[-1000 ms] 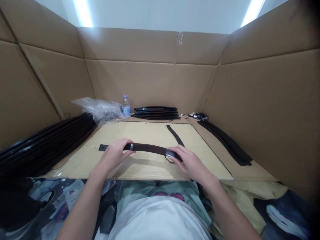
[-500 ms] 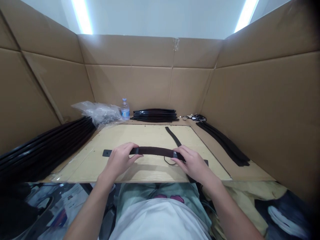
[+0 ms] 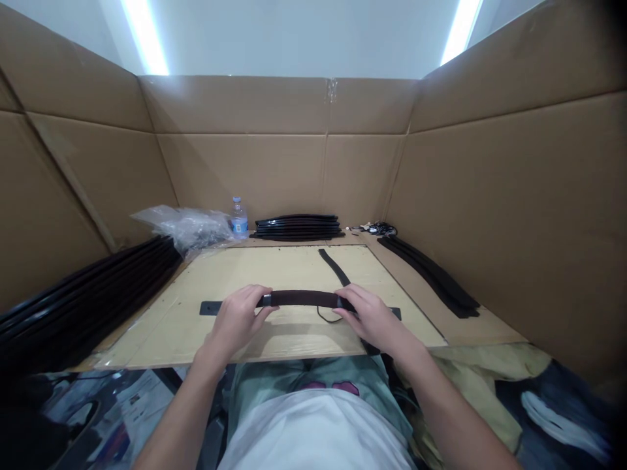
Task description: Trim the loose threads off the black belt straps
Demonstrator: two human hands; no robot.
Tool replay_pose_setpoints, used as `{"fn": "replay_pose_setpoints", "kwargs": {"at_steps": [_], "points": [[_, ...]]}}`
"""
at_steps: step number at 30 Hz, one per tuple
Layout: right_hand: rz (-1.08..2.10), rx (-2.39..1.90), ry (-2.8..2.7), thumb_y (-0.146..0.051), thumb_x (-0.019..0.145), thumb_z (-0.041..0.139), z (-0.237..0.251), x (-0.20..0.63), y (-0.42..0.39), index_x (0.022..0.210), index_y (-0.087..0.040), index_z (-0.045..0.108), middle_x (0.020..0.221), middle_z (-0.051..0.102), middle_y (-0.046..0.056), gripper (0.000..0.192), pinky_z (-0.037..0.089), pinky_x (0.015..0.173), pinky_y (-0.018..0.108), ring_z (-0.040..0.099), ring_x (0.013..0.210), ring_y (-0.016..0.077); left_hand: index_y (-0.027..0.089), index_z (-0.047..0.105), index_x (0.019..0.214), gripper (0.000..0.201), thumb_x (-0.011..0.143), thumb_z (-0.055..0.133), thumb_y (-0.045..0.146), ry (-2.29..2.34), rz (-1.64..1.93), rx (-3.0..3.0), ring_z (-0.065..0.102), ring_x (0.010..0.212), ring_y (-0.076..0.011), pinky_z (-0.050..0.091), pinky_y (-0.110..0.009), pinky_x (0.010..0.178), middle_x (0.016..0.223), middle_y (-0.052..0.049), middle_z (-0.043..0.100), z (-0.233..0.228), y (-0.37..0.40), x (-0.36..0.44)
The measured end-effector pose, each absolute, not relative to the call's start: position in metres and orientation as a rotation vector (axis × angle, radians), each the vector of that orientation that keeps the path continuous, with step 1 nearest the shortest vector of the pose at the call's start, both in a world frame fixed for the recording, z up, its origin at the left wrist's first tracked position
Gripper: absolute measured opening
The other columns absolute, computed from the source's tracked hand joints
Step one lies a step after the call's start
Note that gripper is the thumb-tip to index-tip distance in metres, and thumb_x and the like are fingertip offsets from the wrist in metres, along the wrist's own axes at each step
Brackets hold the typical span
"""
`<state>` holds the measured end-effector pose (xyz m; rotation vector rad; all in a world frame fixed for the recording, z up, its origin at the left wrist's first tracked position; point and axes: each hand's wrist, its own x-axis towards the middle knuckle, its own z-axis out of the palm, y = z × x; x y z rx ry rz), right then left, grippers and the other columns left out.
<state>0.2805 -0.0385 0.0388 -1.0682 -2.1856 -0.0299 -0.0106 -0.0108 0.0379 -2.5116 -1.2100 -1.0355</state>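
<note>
A long dark strap (image 3: 301,298) lies across the light wooden board (image 3: 274,267), slightly arched between my hands. My left hand (image 3: 238,317) pinches it near a small metal band on the left. Close to the strap's right end, my right hand (image 3: 369,316) grips it over another metal band. The strap's flat ends stick out past both hands. A thin dark cord loops under the strap by my right hand. A second dark strip (image 3: 334,266) lies diagonally on the board behind my right hand.
Cardboard walls (image 3: 274,163) enclose the board on three sides. Stacks of long black strips lie at the left (image 3: 83,294), the back (image 3: 296,227) and the right (image 3: 431,277). A crumpled plastic bag (image 3: 189,225) and a water bottle (image 3: 238,219) stand at the back left.
The strap has levelled out and both hands have drawn slightly closer together along it. Its right end now shows flat on the board. The view has shifted a little.
</note>
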Motion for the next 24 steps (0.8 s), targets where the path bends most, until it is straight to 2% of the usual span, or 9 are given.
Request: {"fn": "replay_pose_setpoints", "kwargs": {"at_steps": [5, 9, 24], "points": [[-0.054, -1.087, -2.171, -0.024, 0.087, 0.055, 0.038, 0.270, -0.041, 0.116, -0.020, 0.053, 0.103, 0.061, 0.010, 0.029, 0.051, 0.083, 0.039, 0.060, 0.096, 0.0234, 0.019, 0.055, 0.099, 0.022, 0.084, 0.058, 0.035, -1.229, -1.016, -2.526, 0.063, 0.086, -0.0221, 0.049, -0.034, 0.074, 0.093, -0.007, 0.067, 0.042, -0.017, -0.001], [-0.045, -1.028, -2.200, -0.021, 0.086, 0.055, 0.038, 0.263, -0.045, 0.111, -0.019, 0.054, 0.101, 0.061, 0.010, 0.025, 0.052, 0.081, 0.040, 0.059, 0.097, 0.0243, 0.020, 0.056, 0.098, 0.021, 0.083, 0.059, 0.034, -1.221, -0.981, -2.565, 0.063, 0.084, -0.0217, 0.049, -0.032, 0.070, 0.092, -0.006, 0.067, 0.044, -0.022, 0.005], [0.034, -0.934, -2.217, -0.016, 0.087, 0.050, 0.038, 0.262, -0.045, 0.116, -0.020, 0.054, 0.105, 0.059, 0.011, 0.029, 0.051, 0.083, 0.041, 0.057, 0.099, 0.0237, 0.018, 0.055, 0.097, 0.020, 0.084, 0.058, 0.033, -1.235, -0.945, -2.599, 0.063, 0.083, -0.0219, 0.048, -0.033, 0.071, 0.090, -0.007, 0.067, 0.043, -0.023, 0.006]]}}
